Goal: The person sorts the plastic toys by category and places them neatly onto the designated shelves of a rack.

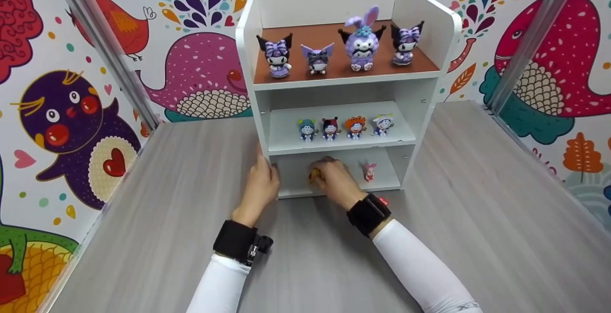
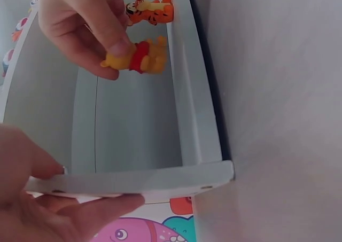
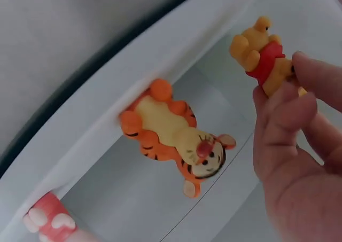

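Observation:
My right hand (image 1: 338, 179) pinches a small yellow bear figurine (image 3: 270, 60) with a red shirt, inside the lowest compartment of a white shelf unit (image 1: 329, 81). In the left wrist view the bear figurine (image 2: 141, 57) is held by its head, its feet near the front lip. Beside it an orange striped tiger figurine (image 3: 168, 124) stands on the lowest shelf; my right hand hides it in the head view. A pink piglet figurine (image 1: 369, 172) stands farther right. My left hand (image 1: 260, 184) grips the unit's left side panel (image 2: 144, 180), thumb inside and fingers outside.
On the top shelf (image 1: 329, 79) stand several purple-and-black figurines (image 1: 362, 46). Several small figurines in coloured hats (image 1: 330, 129) line the middle shelf. The unit stands on a grey wood-look table (image 1: 191, 184), with cartoon-printed walls (image 1: 200, 74) behind and beside it.

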`<state>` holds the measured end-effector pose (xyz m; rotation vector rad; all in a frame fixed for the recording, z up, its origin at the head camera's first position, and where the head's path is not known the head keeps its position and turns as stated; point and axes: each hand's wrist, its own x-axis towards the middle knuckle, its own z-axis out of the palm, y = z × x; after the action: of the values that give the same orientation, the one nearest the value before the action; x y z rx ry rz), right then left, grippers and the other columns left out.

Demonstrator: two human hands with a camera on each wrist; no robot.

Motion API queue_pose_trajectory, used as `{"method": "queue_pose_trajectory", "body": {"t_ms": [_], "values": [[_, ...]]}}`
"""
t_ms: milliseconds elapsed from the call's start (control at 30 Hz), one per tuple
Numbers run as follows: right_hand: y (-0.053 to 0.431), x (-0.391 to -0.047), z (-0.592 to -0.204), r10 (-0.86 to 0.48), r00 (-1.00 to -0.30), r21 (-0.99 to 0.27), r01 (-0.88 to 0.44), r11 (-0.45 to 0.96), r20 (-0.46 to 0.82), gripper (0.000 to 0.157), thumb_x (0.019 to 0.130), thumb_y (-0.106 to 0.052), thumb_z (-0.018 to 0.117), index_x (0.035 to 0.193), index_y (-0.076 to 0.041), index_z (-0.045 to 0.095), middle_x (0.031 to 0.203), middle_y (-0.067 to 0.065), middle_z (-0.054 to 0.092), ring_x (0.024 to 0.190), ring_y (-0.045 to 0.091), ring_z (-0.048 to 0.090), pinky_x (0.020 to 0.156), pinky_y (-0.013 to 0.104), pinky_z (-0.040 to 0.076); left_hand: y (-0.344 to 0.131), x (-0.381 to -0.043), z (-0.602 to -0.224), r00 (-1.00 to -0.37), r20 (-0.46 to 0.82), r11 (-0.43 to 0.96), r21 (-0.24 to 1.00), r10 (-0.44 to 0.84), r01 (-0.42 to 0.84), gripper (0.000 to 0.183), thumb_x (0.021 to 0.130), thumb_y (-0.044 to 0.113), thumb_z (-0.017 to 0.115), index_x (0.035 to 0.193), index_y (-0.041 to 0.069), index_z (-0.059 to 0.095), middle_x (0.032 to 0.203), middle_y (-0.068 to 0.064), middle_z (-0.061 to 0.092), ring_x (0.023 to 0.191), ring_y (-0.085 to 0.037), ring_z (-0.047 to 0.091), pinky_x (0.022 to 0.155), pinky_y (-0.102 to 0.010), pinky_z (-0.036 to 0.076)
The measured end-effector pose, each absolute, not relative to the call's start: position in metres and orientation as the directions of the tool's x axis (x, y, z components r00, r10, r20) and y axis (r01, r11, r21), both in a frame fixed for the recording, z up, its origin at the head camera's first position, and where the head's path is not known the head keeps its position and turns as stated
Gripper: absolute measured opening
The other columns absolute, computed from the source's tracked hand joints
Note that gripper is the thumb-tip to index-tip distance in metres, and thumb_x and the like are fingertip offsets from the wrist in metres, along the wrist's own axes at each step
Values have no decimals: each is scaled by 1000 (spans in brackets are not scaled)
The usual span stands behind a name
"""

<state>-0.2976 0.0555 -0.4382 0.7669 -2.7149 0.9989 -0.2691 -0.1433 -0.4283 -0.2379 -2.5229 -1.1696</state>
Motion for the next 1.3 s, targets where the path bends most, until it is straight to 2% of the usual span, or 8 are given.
{"method": "queue_pose_trajectory", "body": {"t_ms": [167, 333, 667, 800, 867, 1100, 1300], "values": [[53, -298, -442, -406, -854, -542, -520, 660, 325, 10, 90, -1, 68, 98, -2, 75, 88, 7, 74, 77, 18, 64, 69, 35, 53, -142, -269, -428, -923, 385, 644, 705, 3, 296, 67, 98, -5, 45, 156, -6, 11, 135, -41, 52, 111, -49, 64, 90, -56, 55], [52, -298, -445, -408, -848, -515, -530, 674, 339, 7, 91, -3, 68, 89, -6, 74, 83, 4, 73, 72, 13, 61, 64, 30, 49, -143, -270, -429, -925, 380, 643, 709, -2, 290, 67, 98, -4, 45, 156, -6, 12, 132, -41, 54, 109, -48, 65, 87, -55, 56], [50, -299, -448, -424, -831, -458, -554, 695, 361, 7, 90, -2, 69, 85, -7, 70, 82, 5, 71, 78, 19, 65, 67, 40, 53, -144, -268, -429, -909, 416, 660, 681, 8, 318, 64, 97, -6, 45, 153, -11, 15, 132, -43, 53, 112, -51, 63, 90, -58, 53], [50, -299, -449, -432, -829, -462, -557, 690, 355, 6, 90, -2, 69, 87, -6, 71, 83, 5, 71, 78, 19, 66, 67, 38, 54, -144, -268, -429, -907, 422, 661, 677, 10, 322, 65, 97, -5, 45, 154, -9, 13, 136, -42, 50, 114, -51, 62, 91, -59, 53], [51, -298, -449, -436, -828, -457, -559, 692, 353, 4, 90, -4, 69, 93, -5, 72, 86, 6, 70, 80, 19, 65, 68, 37, 53, -144, -267, -430, -902, 431, 660, 675, 10, 330, 65, 97, -5, 45, 154, -9, 14, 135, -42, 51, 113, -51, 62, 90, -59, 53], [56, -286, -435, -438, -795, -405, -595, 694, 419, 30, 87, -16, 74, 112, 1, 69, 106, 16, 68, 91, 27, 65, 77, 44, 56, -143, -266, -431, -903, 429, 649, 684, 13, 335, 66, 97, -4, 47, 154, -7, 15, 133, -41, 53, 109, -50, 64, 84, -58, 54], [67, -265, -409, -455, -795, -296, -583, 757, 402, 42, 91, -31, 74, 121, -3, 66, 108, 16, 70, 93, 31, 69, 75, 49, 58, -147, -268, -428, -919, 395, 614, 724, 6, 315, 75, 97, 0, 54, 158, -2, 9, 143, -39, 46, 120, -48, 60, 97, -57, 51]]}}
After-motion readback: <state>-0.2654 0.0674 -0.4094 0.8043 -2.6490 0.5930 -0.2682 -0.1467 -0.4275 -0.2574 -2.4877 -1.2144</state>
